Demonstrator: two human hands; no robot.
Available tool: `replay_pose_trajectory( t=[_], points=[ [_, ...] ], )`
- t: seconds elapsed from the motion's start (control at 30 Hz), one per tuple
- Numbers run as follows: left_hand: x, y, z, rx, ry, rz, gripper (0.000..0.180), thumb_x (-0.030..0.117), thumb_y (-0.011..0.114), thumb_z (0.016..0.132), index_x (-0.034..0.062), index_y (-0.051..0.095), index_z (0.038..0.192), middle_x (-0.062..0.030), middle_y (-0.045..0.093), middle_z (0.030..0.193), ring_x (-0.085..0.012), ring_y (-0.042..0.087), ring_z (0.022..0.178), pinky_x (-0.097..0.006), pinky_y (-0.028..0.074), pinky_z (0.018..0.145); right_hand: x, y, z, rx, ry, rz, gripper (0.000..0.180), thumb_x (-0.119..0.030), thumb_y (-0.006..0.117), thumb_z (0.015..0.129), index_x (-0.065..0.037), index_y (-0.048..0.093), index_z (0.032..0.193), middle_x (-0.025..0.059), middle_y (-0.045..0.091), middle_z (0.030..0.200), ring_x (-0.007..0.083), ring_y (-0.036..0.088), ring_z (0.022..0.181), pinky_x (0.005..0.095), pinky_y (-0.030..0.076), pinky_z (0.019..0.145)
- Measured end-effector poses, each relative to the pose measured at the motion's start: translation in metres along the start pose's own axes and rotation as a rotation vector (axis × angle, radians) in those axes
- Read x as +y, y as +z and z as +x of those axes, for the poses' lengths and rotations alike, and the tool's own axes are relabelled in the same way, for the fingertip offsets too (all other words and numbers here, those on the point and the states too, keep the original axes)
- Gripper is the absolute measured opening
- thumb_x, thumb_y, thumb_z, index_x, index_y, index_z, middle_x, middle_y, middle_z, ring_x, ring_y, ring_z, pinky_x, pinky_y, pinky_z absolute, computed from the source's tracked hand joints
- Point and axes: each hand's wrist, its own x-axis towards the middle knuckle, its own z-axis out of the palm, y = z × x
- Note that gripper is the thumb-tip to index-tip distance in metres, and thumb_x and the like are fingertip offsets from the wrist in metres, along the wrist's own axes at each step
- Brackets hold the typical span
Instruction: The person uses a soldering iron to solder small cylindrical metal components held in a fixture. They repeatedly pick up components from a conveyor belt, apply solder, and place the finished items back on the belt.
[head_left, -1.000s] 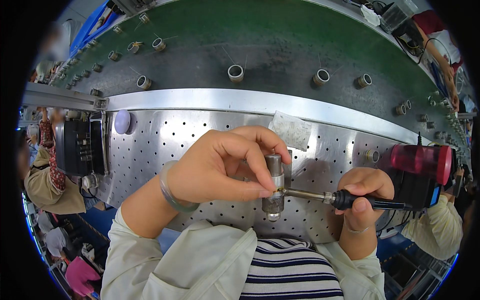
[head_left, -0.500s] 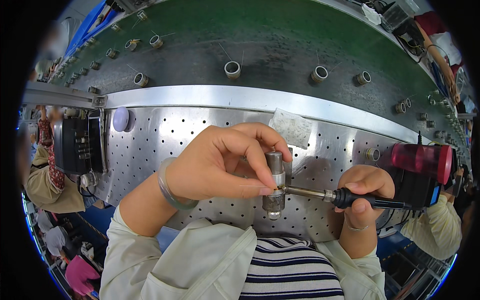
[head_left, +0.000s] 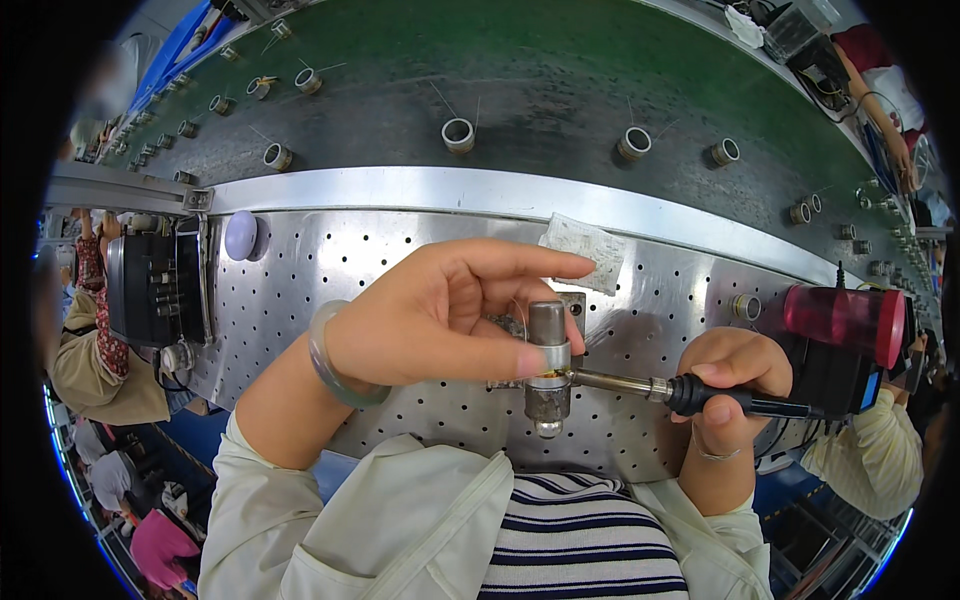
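A steel post (head_left: 547,322) with a rounded end sits in front of me, and a silver metal ring (head_left: 556,357) is fitted around it. My left hand (head_left: 430,325) is at this ring, its thumb on the near left side and a finger curled behind the post. Its index finger stretches out above the post. My right hand (head_left: 735,380) grips a soldering iron (head_left: 690,394) by its black handle. The iron's metal tip meets the ring's right side, close to the left thumb. The exact contact at the tip is too small to make out.
A green conveyor belt (head_left: 550,80) carries several metal rings with thin wires, among them a ring (head_left: 458,135). The perforated metal worktop (head_left: 300,290) holds a lilac knob (head_left: 241,236), a paper sheet (head_left: 590,252), a loose ring (head_left: 745,307) and a red transparent cylinder (head_left: 845,325). Co-workers sit on both sides.
My left index finger has lifted and straightened away from the thumb, and the thumb has moved up onto the ring. The soldering iron stays in place. Nearby rings on the belt have shifted slightly left.
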Motion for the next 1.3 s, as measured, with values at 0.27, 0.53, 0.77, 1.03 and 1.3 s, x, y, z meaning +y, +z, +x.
replay_pose_trajectory(
  t=[0.27,0.53,0.77,1.03,1.3],
  points=[
    [-0.001,-0.003,0.003,-0.014,-0.067,-0.051,0.074,-0.008,0.071,0.070,-0.0051,0.036,0.135,-0.0197,0.061,0.102,-0.0148,0.060,0.091,-0.021,0.051,0.076,-0.003,0.001,-0.003,0.110,0.053,0.012,0.020,-0.007,0.070,0.077,0.005,0.056,0.084,0.0128,0.059,0.066,0.0151,0.055,0.046,0.0241,0.044,0.042],
    [-0.008,-0.011,0.004,0.003,-0.044,-0.085,0.078,-0.001,0.077,0.066,-0.0060,0.038,0.133,-0.0163,0.061,0.101,-0.0165,0.062,0.087,-0.025,0.053,0.076,-0.004,0.001,-0.002,0.168,0.100,0.055,0.023,-0.010,0.072,0.077,0.004,0.056,0.084,0.0120,0.059,0.066,0.0146,0.055,0.046,0.0227,0.044,0.042],
    [-0.012,-0.007,0.005,0.090,-0.080,-0.025,0.075,-0.006,0.078,0.063,-0.0071,0.044,0.129,-0.0104,0.062,0.097,-0.0146,0.062,0.087,-0.024,0.054,0.077,-0.001,0.005,0.000,0.095,0.075,0.037,0.024,-0.009,0.072,0.076,0.006,0.057,0.086,0.0137,0.060,0.064,0.0165,0.058,0.047,0.0235,0.045,0.043],
    [-0.014,-0.006,0.005,0.099,-0.062,-0.033,0.076,-0.004,0.079,0.062,-0.0072,0.044,0.129,-0.0088,0.063,0.096,-0.0123,0.062,0.085,-0.023,0.053,0.077,-0.006,0.001,-0.002,0.141,0.094,0.029,0.024,-0.010,0.073,0.076,0.005,0.056,0.084,0.0127,0.060,0.065,0.0156,0.057,0.048,0.0228,0.045,0.044],
    [-0.012,-0.004,0.005,0.102,-0.076,-0.042,0.076,-0.004,0.079,0.061,-0.0072,0.044,0.129,-0.0091,0.064,0.096,-0.0120,0.063,0.085,-0.023,0.053,0.078,-0.003,-0.001,-0.001,0.081,0.062,0.018,0.022,-0.008,0.071,0.076,0.005,0.056,0.085,0.0126,0.060,0.065,0.0156,0.057,0.047,0.0230,0.045,0.044]
  ],
)
